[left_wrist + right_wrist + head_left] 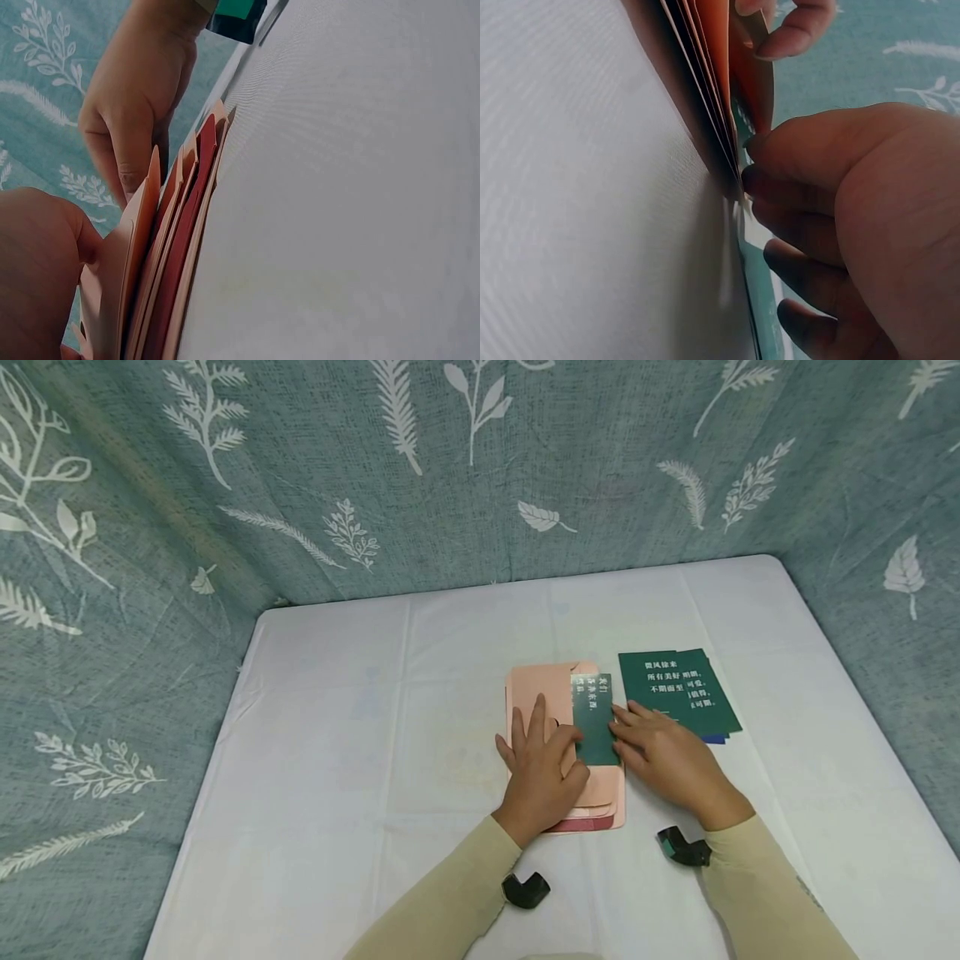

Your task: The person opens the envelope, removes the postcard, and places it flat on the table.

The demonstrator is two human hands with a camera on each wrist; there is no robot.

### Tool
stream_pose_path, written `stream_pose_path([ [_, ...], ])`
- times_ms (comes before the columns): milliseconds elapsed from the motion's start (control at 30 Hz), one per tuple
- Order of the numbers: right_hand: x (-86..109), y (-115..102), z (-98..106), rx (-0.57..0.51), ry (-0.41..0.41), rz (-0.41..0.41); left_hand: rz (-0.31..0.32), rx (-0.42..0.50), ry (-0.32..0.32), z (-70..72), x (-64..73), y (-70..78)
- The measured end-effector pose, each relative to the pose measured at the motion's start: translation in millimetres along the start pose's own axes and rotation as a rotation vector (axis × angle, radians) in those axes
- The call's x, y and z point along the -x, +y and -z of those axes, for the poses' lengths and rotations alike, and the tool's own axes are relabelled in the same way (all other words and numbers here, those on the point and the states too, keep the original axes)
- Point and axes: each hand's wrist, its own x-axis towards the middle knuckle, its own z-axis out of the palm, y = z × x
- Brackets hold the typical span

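A green card [597, 727] with white writing lies partly inside a pink envelope [542, 683]; its left part is hidden. This envelope tops a stack with other pink envelopes and a dark red envelope [588, 824]. My left hand [542, 774] lies over the top envelope, and its thumb and index finger pinch the raised edge of the opening. Beside the stack, my right hand [667, 756] touches the card's right edge with its fingertips, fingers fairly straight. In the right wrist view the envelope's orange inside [712, 30] shows as it gapes around the card.
More green cards [652, 681] with white writing lie overlapped to the right of the stack, with a bit of blue [714, 739] under them. A white cloth [442, 710] covers the table. Leaf-patterned curtains [465, 527] surround it.
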Motion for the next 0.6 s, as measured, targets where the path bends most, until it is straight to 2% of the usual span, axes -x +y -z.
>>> stream_pose_path([
  [600,3.0,9.1,2.8,-0.018,0.033,-0.009,0.003,-0.005,0.007,-0.7,-0.5,-0.9],
])
